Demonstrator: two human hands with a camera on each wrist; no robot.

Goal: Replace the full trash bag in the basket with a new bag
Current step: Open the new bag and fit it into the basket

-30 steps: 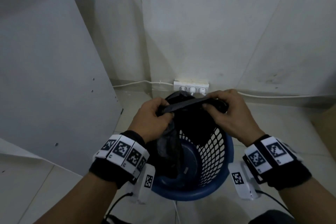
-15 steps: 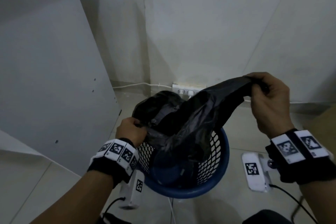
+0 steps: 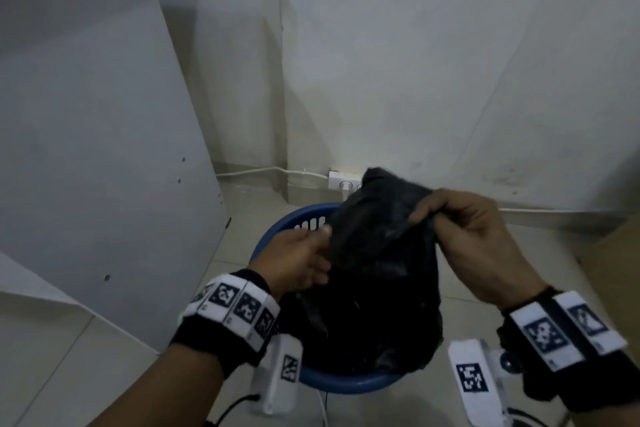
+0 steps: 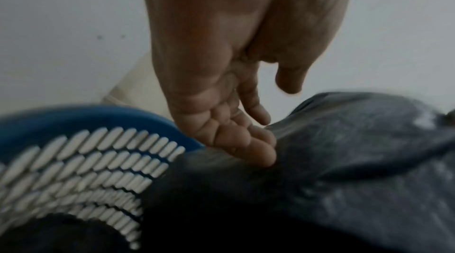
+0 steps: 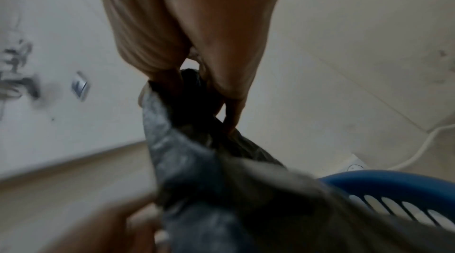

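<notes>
A blue plastic basket with white lattice walls stands on the floor in a corner. A black trash bag hangs over its mouth and hides most of the inside. My right hand pinches the bag's upper edge above the basket's far right rim. My left hand lies at the bag's left side with straight fingers touching the plastic. The left wrist view shows those fingers against the bag beside the basket rim. In the right wrist view, thumb and fingers clamp the bag above the rim.
A white power strip with a white cable lies at the wall just behind the basket. A large grey panel leans close on the left. A brown box edge shows at the right. Tiled floor surrounds the basket.
My right hand came down and inward with the bag's edge. My left hand let go of its grip and now touches the bag's side with straight fingers. The bag now covers the basket's mouth.
</notes>
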